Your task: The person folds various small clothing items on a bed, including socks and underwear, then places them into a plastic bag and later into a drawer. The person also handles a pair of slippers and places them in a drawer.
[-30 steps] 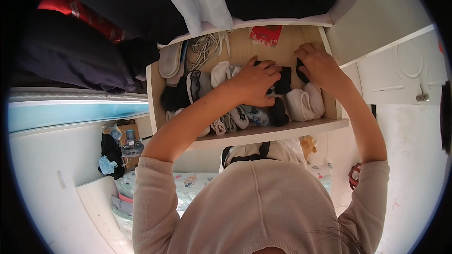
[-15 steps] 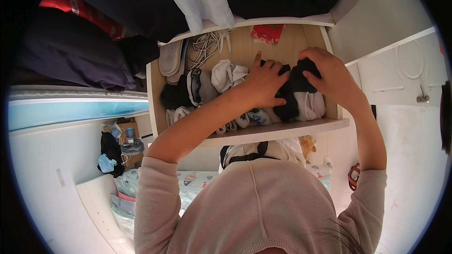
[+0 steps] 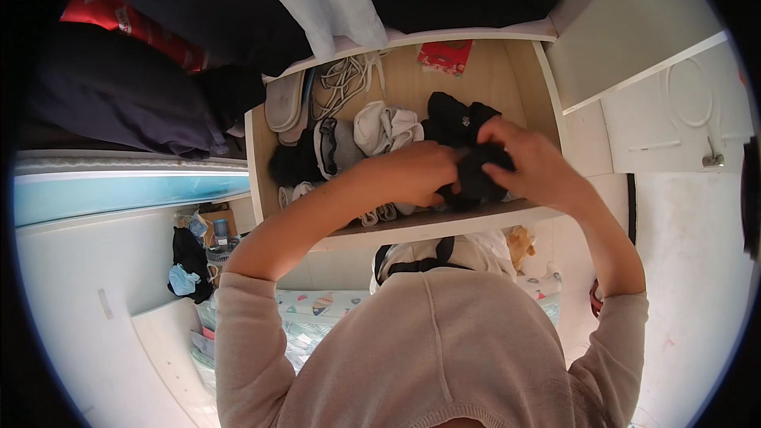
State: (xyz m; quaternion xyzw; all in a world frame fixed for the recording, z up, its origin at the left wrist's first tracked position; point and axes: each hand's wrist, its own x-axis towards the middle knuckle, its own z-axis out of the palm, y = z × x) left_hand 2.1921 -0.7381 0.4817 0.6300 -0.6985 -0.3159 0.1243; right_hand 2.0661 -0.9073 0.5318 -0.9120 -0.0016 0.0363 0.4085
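Note:
A pulled-out wooden drawer (image 3: 519,83) holds rolled and folded socks. At its front right, a dark bundle of black socks (image 3: 473,178) lies between my hands. My left hand (image 3: 432,173) has its fingers curled against the bundle's left side. My right hand (image 3: 529,165) grips the bundle from the right, thumb toward the middle. Just behind, another black sock roll (image 3: 450,117) rests on the drawer floor. To its left sit a pale rolled pair of socks (image 3: 386,127) and a grey pair (image 3: 339,148). My hands and left forearm cover part of the front row.
White cords (image 3: 345,83) and grey insoles (image 3: 283,103) lie at the drawer's back left, with a red packet (image 3: 445,56) at the back. Dark clothes (image 3: 143,83) hang at the left. A white cabinet panel (image 3: 634,40) stands to the right.
Both hands have come nearer the drawer's front edge and closer together, with the black bundle between them. The black roll behind is uncovered. The pale socks at the right are out of sight.

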